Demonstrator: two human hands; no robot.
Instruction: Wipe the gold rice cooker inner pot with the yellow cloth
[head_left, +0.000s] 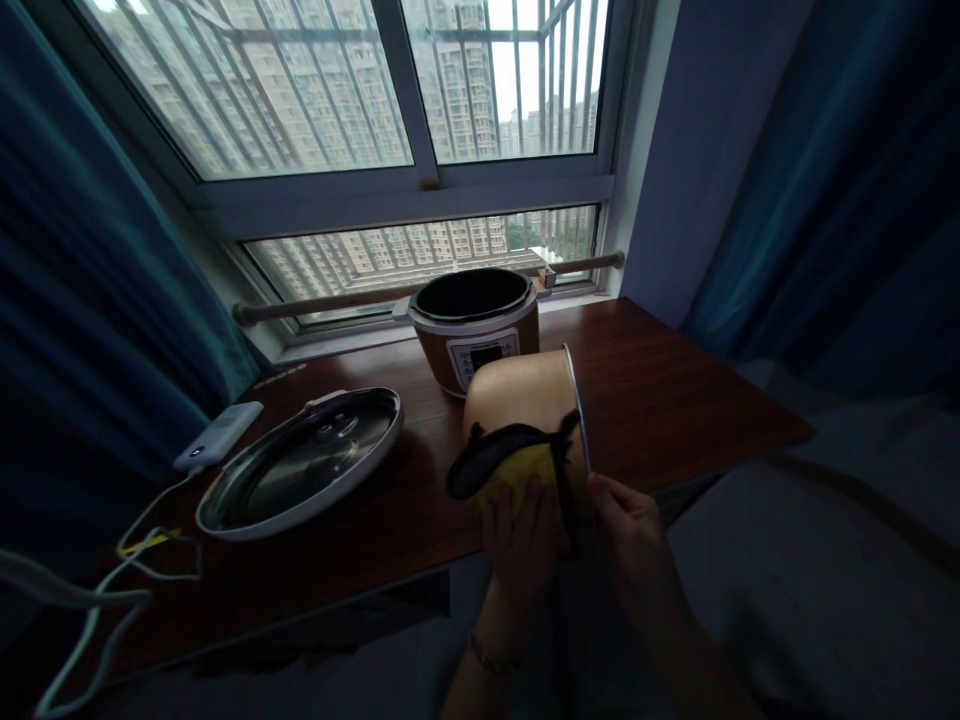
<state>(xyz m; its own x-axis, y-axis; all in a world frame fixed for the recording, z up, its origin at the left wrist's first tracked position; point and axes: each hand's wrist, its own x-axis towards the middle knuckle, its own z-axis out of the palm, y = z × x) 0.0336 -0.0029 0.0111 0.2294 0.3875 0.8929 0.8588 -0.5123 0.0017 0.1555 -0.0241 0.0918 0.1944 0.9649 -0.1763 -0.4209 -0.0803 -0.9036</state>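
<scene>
A gold-coloured inner pot point(525, 388) is held tipped on its side, its silver rim facing right. My right hand point(626, 525) pinches that rim near its lower end. Against the pot's outer wall, my left hand point(523, 535) presses a yellow and dark cloth point(517, 465), fingers bent over it. Just behind stands the pressure cooker body point(480, 330), lidless, with a dark cavity and a control panel on its front. To the left, the cooker's lid point(322, 465) lies upside down, its shiny inner side up.
The brown wooden table point(675, 400) ends at a front edge close to me. A white power strip point(219, 437) with a tangled white cable point(97, 610) lies at the left. Behind are a pole point(337, 303), a window and blue curtains point(67, 230).
</scene>
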